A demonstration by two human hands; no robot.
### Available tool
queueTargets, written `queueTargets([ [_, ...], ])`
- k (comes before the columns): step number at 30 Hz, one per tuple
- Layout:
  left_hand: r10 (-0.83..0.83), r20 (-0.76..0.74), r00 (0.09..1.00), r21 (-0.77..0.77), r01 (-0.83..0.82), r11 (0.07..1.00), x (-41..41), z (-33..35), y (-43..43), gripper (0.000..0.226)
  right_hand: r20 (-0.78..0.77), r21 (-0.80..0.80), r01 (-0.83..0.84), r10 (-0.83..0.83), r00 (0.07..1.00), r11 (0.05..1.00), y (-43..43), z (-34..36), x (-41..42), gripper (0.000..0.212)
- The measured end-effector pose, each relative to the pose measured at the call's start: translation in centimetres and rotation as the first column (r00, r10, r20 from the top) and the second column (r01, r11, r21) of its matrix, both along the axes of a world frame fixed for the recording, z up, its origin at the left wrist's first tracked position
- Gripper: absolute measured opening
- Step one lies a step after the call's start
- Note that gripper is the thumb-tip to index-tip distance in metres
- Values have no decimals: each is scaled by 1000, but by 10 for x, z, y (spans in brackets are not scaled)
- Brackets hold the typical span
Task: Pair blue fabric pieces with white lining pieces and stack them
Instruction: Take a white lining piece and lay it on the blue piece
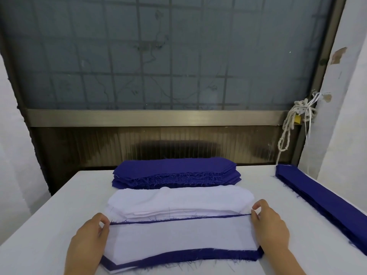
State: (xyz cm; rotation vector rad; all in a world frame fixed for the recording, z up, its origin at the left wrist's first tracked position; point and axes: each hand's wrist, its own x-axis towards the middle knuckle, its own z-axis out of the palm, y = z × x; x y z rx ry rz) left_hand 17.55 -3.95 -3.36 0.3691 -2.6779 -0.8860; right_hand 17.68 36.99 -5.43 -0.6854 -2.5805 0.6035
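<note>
While the white lining piece [178, 237] lies over the blue fabric piece [188, 255] near the desk's [49, 225] front edge, the left grip [89, 239] pinches the white lining piece at its far left corner and the right grip [270, 229] pinches its far right corner. Blue shows as a thin line along the far edge and a wider band along the near one. Just behind sit the white lining stack [178, 199], then the blue stack [174, 169]. Long blue strips [327, 201] line the right edge; open desk lies left.

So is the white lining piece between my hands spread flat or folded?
Spread flat: the white lining piece lies smooth on the blue piece; left hand and right hand pinch its far corners.
</note>
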Motion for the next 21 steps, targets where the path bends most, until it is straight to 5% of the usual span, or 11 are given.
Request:
queueTargets([
  [21, 112, -42, 993, 1, -112, 994, -7, -3, -5, 10, -35, -72, 72, -75, 997, 995, 5, 3, 0, 13],
])
